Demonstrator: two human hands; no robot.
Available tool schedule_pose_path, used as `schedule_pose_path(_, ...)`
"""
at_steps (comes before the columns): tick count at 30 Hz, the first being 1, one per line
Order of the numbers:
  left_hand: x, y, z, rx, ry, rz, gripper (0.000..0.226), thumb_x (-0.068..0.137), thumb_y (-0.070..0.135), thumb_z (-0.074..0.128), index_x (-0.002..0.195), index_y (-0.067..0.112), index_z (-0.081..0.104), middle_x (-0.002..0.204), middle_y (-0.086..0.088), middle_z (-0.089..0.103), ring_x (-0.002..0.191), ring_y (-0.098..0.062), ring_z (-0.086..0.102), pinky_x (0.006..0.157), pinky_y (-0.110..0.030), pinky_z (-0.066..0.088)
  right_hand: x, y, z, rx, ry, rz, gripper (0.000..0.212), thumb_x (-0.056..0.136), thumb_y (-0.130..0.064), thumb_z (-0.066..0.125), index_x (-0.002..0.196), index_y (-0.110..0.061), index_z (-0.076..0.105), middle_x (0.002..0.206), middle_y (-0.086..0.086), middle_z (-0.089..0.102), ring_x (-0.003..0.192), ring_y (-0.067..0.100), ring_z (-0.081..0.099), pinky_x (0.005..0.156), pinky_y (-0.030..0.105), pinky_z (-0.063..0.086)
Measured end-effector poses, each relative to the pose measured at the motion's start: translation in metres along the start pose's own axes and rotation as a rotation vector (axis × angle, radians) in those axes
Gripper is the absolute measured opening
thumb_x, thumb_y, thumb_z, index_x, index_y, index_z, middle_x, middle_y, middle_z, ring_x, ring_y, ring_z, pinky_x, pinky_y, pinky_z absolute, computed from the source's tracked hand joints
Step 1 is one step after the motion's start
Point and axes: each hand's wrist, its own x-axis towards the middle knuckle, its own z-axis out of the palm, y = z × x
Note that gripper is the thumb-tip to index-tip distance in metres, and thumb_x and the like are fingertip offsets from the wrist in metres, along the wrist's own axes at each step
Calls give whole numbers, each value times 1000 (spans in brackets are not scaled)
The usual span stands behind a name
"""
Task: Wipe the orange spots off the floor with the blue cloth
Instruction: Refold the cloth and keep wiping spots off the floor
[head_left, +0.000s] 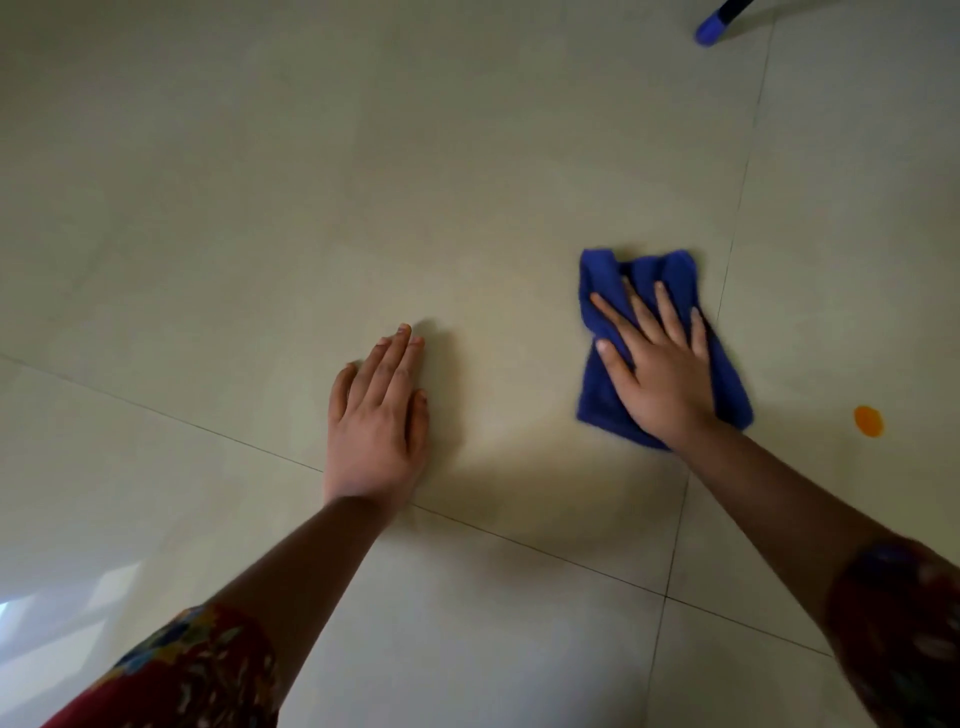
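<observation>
The blue cloth (662, 348) lies bunched and partly folded on the pale tiled floor (363, 182), right of centre in the view, its far edge rumpled into ridges and slightly blurred. The right hand (660, 369) is pressed flat on top of it, fingers spread and pointing away from the person — not clenched around the fabric, just pinning it to the tile with the palm. Only one orange spot (868, 421) shows: a small round blot to the right of the cloth, near it but not touching, just across a grout line on the neighbouring tile. No orange can be seen on the tile under and around the cloth, so that patch looks clean; whether a mark lies hidden beneath the fabric cannot be told. By this reckoning the task is unfinished — at least that one spot is left, and the cloth would have to slide right and a little toward the person to reach it.

The left hand (379, 415) rests open and empty on the floor, well to the left of the cloth, fingers together, apparently bracing the body. Patterned red sleeves frame the bottom corners. In the far upper right corner stands a blue-tipped dark object (714, 26), well apart from everything else.
</observation>
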Motion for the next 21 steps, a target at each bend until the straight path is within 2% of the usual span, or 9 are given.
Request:
schedule_pose_path(2, -2, 0, 1, 7, -1, 2, 53, 97, 24, 37, 149, 18, 33, 156, 2, 29, 144, -17, 27, 116, -43, 23, 14, -38, 4, 24, 19, 54, 56, 95, -54, 20, 149, -40, 26, 158, -7, 27, 148, 23, 15, 116, 53, 10)
schedule_pose_path(5, -2, 1, -1, 12, 2, 3, 52, 97, 28, 36, 148, 19, 36, 156, 2, 32, 144, -17, 28, 117, -40, 21, -30, -85, 8, 4, 16, -335, 53, 99, -49, 26, 150, -36, 27, 157, -4, 31, 147, 24, 20, 117, 52, 14)
schedule_pose_path(7, -3, 2, -1, 20, -10, 20, 52, 97, 30, 36, 148, 19, 36, 156, 3, 31, 145, -16, 26, 118, -39, 19, -72, -69, 3, -23, -68, -547, 52, 101, -48, 24, 151, -37, 19, 159, -7, 23, 148, 20, 17, 118, 48, 12)
schedule_pose_path(9, -4, 4, -1, 44, -30, 62, 52, 97, 32, 36, 148, 20, 35, 157, 4, 29, 146, -15, 23, 119, -39, 18, -79, -25, 0, -23, -84, -481, 52, 100, -48, 23, 151, -38, 18, 159, -7, 24, 148, 20, 17, 117, 49, 14)
schedule_pose_path(12, -5, 4, 0, 68, -40, 117, 52, 97, 32, 37, 148, 20, 36, 157, 4, 28, 146, -14, 21, 119, -38, 18, -37, 30, -1, -23, -42, -65, 54, 98, -51, 19, 151, -40, 15, 158, -6, 27, 148, 21, 15, 118, 49, 11)
schedule_pose_path(15, -5, 4, 2, 83, -66, 122, 53, 98, 34, 37, 148, 20, 35, 158, 5, 25, 147, -12, 17, 120, -36, 17, 6, 11, 0, 25, -9, 188, 58, 96, -53, 14, 152, -38, 17, 160, -10, 19, 149, 20, 8, 119, 49, 5)
schedule_pose_path(18, -5, 4, 0, 87, -95, 80, 55, 98, 38, 33, 151, 22, 29, 159, 7, 19, 148, -10, 11, 121, -33, 11, -17, -32, 1, 18, -16, -81, 56, 97, -50, 21, 151, -35, 25, 158, -6, 28, 148, 22, 16, 118, 49, 9)
schedule_pose_path(20, -5, 4, 0, 84, -103, 63, 56, 98, 40, 31, 151, 22, 27, 160, 7, 18, 148, -9, 9, 121, -33, 10, -58, -26, 1, -1, -63, -315, 53, 99, -48, 25, 151, -37, 24, 158, -8, 25, 148, 20, 16, 119, 47, 10)
schedule_pose_path(21, -6, 4, 0, 84, -101, 60, 56, 98, 41, 31, 151, 22, 27, 160, 7, 18, 148, -10, 9, 121, -34, 11, -71, -13, 1, -1, -70, -333, 52, 100, -48, 25, 151, -38, 23, 158, -9, 25, 148, 20, 17, 119, 47, 11)
